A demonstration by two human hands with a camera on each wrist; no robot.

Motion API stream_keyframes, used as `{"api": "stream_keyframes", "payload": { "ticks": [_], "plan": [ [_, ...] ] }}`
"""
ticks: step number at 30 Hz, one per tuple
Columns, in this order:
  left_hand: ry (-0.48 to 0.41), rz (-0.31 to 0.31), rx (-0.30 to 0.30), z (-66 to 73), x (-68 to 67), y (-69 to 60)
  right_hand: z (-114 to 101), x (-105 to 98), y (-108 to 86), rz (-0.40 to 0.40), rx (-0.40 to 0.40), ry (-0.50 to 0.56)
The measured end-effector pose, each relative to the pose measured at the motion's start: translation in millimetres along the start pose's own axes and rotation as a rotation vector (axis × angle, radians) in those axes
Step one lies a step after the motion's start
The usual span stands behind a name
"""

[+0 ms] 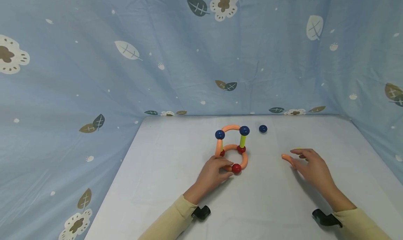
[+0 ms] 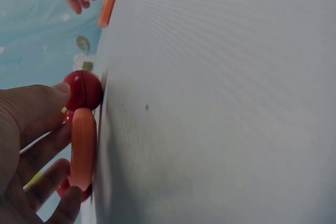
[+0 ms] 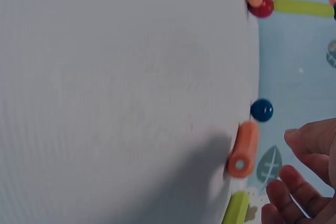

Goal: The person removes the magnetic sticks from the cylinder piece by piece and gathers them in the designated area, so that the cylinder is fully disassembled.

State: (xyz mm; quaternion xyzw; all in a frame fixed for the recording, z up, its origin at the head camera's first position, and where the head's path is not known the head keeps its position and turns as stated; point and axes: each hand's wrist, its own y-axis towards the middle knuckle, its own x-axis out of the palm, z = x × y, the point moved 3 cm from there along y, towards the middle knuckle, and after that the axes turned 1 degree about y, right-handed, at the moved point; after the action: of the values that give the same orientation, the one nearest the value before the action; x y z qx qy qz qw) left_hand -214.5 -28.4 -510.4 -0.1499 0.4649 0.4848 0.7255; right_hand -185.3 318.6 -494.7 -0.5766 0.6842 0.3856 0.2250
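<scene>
A magnetic building frame of balls and sticks stands on the white table. Its base ring joins curved orange sticks with red balls. Yellow-green sticks rise to two blue balls, which an orange curved stick links. My left hand holds the ring's near side, thumb against the front red ball and fingers about the adjoining orange stick. Above a loose orange curved stick, my right hand hovers with fingers parted and nothing gripped. A yellow-green stick lies beside that.
A loose blue ball lies right of the frame, toward the back of the table. Patterned blue cloth hangs behind and along the sides. Dark wrist devices sit by both sleeves.
</scene>
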Motion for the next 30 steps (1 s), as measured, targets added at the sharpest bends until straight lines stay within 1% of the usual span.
{"api": "stream_keyframes", "payload": {
  "ticks": [2, 5, 6, 8, 12, 15, 17, 22, 26, 30],
  "plan": [
    [0.007, -0.006, 0.007, -0.8, -1.4, -2.8, -4, 3, 0.1, 0.014, -0.022, -0.011],
    [-0.001, -0.014, -0.006, -3.9, -4.0, -7.1, -10, 6, -0.9, 0.025, -0.054, -0.015],
    [-0.013, -0.013, -0.010, -5.3, -4.8, -8.3, -12, 8, -1.5, 0.016, -0.060, -0.008],
    [-0.033, -0.011, -0.019, -9.0, -6.2, -10.2, -15, 10, -2.7, -0.014, -0.059, 0.011],
    [-0.092, -0.008, -0.033, -17.0, -10.0, -13.0, -23, 18, -4.6, -0.104, -0.029, 0.050],
    [-0.136, -0.004, -0.070, -24.4, -13.5, -14.9, -30, 25, -5.6, -0.149, -0.014, 0.056],
    [-0.156, 0.011, -0.105, -30.1, -16.1, -15.7, -34, 31, -5.9, -0.170, -0.010, 0.065],
    [-0.148, 0.045, -0.180, -44.0, -22.6, -14.6, -46, 45, -5.6, -0.206, -0.016, 0.081],
    [-0.128, 0.061, -0.208, -53.8, -26.7, -13.2, -53, 55, -5.2, -0.230, -0.010, 0.090],
    [-0.134, 0.079, -0.226, -59.9, -31.1, -12.3, -60, 65, -4.0, -0.270, 0.022, 0.094]
  ]
}}
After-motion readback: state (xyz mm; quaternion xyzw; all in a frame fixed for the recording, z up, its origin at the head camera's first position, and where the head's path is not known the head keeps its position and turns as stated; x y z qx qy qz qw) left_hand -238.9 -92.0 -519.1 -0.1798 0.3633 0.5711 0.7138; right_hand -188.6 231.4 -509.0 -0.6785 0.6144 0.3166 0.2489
